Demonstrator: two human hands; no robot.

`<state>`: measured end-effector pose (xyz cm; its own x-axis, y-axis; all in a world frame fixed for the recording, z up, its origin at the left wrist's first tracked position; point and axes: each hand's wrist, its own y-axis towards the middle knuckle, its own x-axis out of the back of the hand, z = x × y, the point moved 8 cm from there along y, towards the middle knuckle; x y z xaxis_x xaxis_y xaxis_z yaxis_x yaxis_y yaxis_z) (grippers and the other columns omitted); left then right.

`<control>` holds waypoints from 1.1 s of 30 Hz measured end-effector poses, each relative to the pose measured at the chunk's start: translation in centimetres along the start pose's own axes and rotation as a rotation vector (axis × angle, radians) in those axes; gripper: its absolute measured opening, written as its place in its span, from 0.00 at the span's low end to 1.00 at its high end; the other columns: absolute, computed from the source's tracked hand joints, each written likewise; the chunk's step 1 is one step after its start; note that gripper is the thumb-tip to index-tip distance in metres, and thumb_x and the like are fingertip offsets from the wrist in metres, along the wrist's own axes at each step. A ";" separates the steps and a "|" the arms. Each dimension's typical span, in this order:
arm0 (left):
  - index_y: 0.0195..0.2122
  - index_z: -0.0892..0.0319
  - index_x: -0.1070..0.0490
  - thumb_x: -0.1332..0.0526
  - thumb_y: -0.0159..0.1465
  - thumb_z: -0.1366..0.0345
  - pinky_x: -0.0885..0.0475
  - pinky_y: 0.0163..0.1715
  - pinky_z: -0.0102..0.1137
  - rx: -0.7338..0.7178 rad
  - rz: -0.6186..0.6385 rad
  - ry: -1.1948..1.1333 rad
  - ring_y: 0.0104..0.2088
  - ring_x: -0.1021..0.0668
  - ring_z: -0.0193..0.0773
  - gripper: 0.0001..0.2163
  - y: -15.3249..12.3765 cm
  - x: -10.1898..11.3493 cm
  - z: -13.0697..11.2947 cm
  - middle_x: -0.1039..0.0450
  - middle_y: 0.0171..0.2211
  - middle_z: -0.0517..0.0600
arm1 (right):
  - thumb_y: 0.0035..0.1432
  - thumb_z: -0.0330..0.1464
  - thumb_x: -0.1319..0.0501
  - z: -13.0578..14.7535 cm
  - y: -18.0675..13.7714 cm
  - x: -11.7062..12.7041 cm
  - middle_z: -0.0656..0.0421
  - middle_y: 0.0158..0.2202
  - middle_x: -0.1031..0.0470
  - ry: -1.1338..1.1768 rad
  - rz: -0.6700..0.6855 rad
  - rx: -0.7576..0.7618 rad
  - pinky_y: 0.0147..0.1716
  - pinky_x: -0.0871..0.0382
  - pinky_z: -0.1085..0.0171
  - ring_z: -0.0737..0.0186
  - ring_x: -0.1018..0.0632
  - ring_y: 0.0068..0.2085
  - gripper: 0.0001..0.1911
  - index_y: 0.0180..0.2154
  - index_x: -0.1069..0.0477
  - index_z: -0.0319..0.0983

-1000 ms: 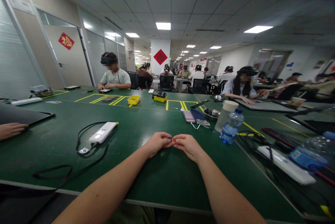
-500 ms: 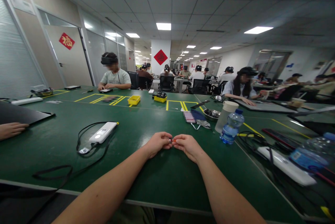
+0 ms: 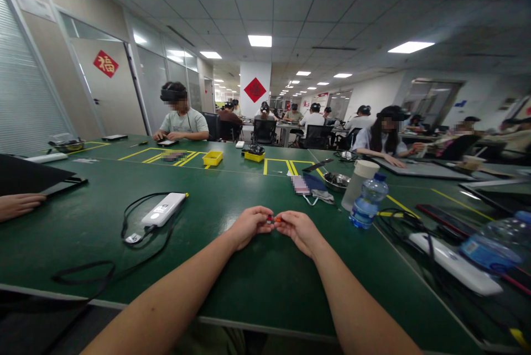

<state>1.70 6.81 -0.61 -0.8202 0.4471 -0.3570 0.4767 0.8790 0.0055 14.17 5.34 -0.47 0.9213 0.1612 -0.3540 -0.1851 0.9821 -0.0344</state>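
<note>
Just above the green tabletop, my left hand [image 3: 251, 227] and my right hand [image 3: 297, 230] meet with their fingertips almost touching. Between the thumb and fingers of my left hand is a tiny red and white piece [image 3: 269, 219], too small to name. My right hand pinches a small orange piece [image 3: 277, 220], mostly covered by the fingertips. Whether the two pieces touch, I cannot tell. Both hands are closed in a pinch.
A white power bank [image 3: 164, 210] with a black cable lies to the left. On the right stand a blue-labelled water bottle [image 3: 368, 201] and a pale tumbler [image 3: 357, 183]. Further back are a yellow tray [image 3: 213, 158] and a metal bowl [image 3: 337, 181]. A co-worker's hand [image 3: 20, 205] rests at far left.
My fingers have shifted slightly, and more of the red and orange pieces shows between the fingertips. At far left, the dark panel by the co-worker's hand has tilted up.
</note>
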 end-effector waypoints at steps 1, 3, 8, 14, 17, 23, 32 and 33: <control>0.38 0.66 0.31 0.43 0.54 0.76 0.26 0.34 0.30 0.005 0.000 -0.001 0.30 0.22 0.35 0.10 0.0 0.0 0.1 0.27 0.30 0.55 | 0.50 0.30 0.39 -0.1 0.0 0.1 0.52 0.28 0.24 -0.005 -0.003 -0.008 0.32 0.27 0.66 0.64 0.22 0.30 0.06 0.30 0.29 0.32; 0.38 0.66 0.32 0.43 0.53 0.77 0.26 0.34 0.30 0.019 -0.003 0.006 0.30 0.22 0.35 0.11 0.1 0.0 0.3 0.27 0.31 0.55 | 0.49 0.29 0.39 -0.3 0.1 0.2 0.51 0.28 0.24 -0.021 -0.008 -0.032 0.32 0.27 0.66 0.64 0.22 0.30 0.05 0.29 0.29 0.31; 0.39 0.66 0.32 0.43 0.53 0.77 0.27 0.34 0.29 0.029 -0.002 0.016 0.30 0.22 0.35 0.11 0.2 0.1 0.7 0.27 0.32 0.56 | 0.49 0.28 0.39 -0.6 0.1 0.2 0.51 0.28 0.24 -0.050 -0.007 -0.048 0.31 0.27 0.67 0.64 0.23 0.30 0.05 0.30 0.28 0.31; 0.39 0.64 0.32 0.41 0.52 0.78 0.27 0.36 0.30 0.000 0.011 0.060 0.32 0.22 0.35 0.13 0.1 -0.1 0.5 0.28 0.34 0.54 | 0.46 0.25 0.39 -0.8 0.3 0.5 0.51 0.31 0.24 -0.086 -0.026 -0.028 0.33 0.27 0.67 0.63 0.22 0.31 0.05 0.30 0.28 0.32; 0.39 0.64 0.32 0.40 0.51 0.78 0.27 0.36 0.30 -0.022 0.006 0.077 0.32 0.23 0.34 0.13 0.1 0.0 0.5 0.28 0.35 0.54 | 0.45 0.24 0.38 -0.8 0.4 0.5 0.51 0.33 0.24 -0.105 -0.035 -0.023 0.32 0.27 0.67 0.63 0.22 0.32 0.05 0.30 0.28 0.32; 0.39 0.64 0.32 0.40 0.50 0.78 0.28 0.34 0.28 -0.038 0.015 0.097 0.31 0.23 0.33 0.14 -0.1 -0.2 0.3 0.28 0.33 0.53 | 0.44 0.25 0.36 -0.7 0.2 0.3 0.52 0.33 0.24 -0.116 -0.023 -0.014 0.33 0.27 0.66 0.63 0.22 0.32 0.07 0.30 0.29 0.33; 0.39 0.64 0.33 0.39 0.49 0.78 0.29 0.32 0.28 -0.070 0.014 0.138 0.28 0.24 0.32 0.15 -0.4 -0.6 -0.2 0.29 0.31 0.51 | 0.43 0.25 0.36 -0.9 0.4 0.6 0.52 0.33 0.24 -0.108 -0.031 -0.014 0.34 0.27 0.66 0.63 0.22 0.33 0.08 0.30 0.29 0.33; 0.39 0.64 0.33 0.38 0.49 0.77 0.29 0.31 0.27 -0.076 0.012 0.145 0.28 0.24 0.31 0.15 -0.4 -0.6 -0.3 0.29 0.31 0.51 | 0.43 0.25 0.36 -0.9 0.4 0.6 0.53 0.33 0.24 -0.108 -0.031 -0.014 0.34 0.27 0.65 0.63 0.22 0.33 0.08 0.30 0.29 0.33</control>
<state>1.94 6.25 -0.12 -0.8543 0.4720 -0.2176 0.4659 0.8811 0.0818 14.32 5.79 -1.53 0.9581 0.1409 -0.2495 -0.1598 0.9855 -0.0568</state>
